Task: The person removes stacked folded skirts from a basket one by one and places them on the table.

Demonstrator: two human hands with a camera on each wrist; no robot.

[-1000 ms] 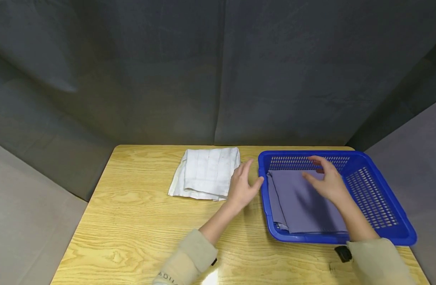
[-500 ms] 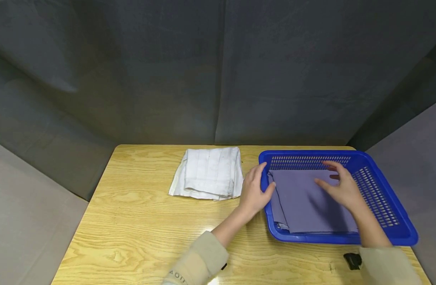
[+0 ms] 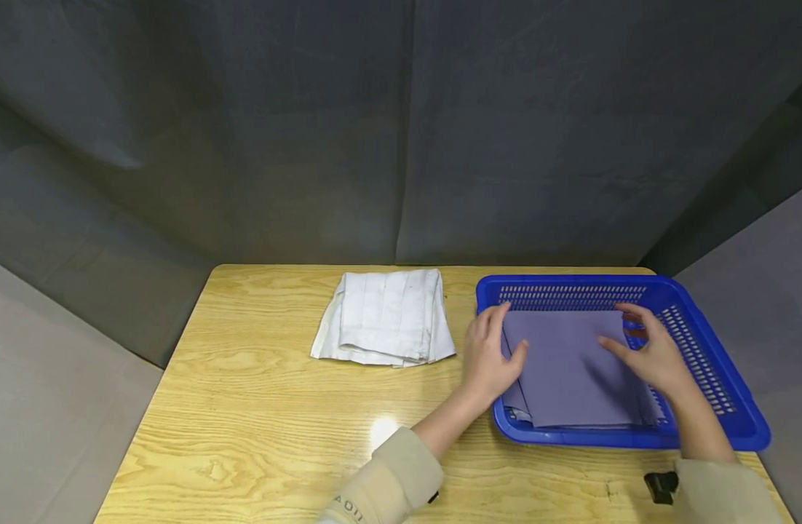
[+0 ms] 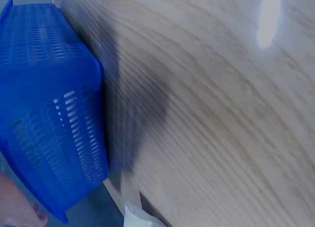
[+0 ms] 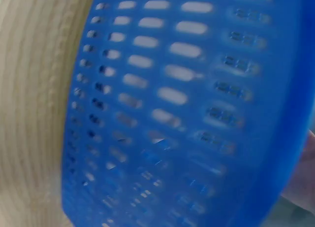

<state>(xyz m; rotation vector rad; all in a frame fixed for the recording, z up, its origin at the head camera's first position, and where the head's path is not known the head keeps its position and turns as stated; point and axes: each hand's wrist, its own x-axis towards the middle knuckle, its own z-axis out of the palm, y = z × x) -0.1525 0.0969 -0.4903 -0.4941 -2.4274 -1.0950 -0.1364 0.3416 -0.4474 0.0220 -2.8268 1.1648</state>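
In the head view, a folded purple-grey cloth (image 3: 571, 371) lies inside a blue plastic basket (image 3: 722, 431). My left hand (image 3: 491, 360) is over the basket's left rim, its fingers at the cloth's left edge and its thumb spread over the cloth. Over the cloth's right side is my right hand (image 3: 653, 356), fingers and thumb spread apart, with a shadow on the cloth below. Neither hand grips anything. The left wrist view shows part of the left hand (image 4: 18, 205) beside the basket rim; only a sliver of the right hand (image 5: 301, 187) appears in the right wrist view.
A folded white cloth (image 3: 388, 316) lies left of the basket on the wooden table (image 3: 244, 407). Dark curtains (image 3: 309, 145) stand behind the table. The basket has slotted walls (image 4: 74, 128) and stands near the table's right side.
Both hands have moved to the right. The left hand has left the white cloth's edge and come over the basket's left rim; the right has shifted toward the cloth's right edge.
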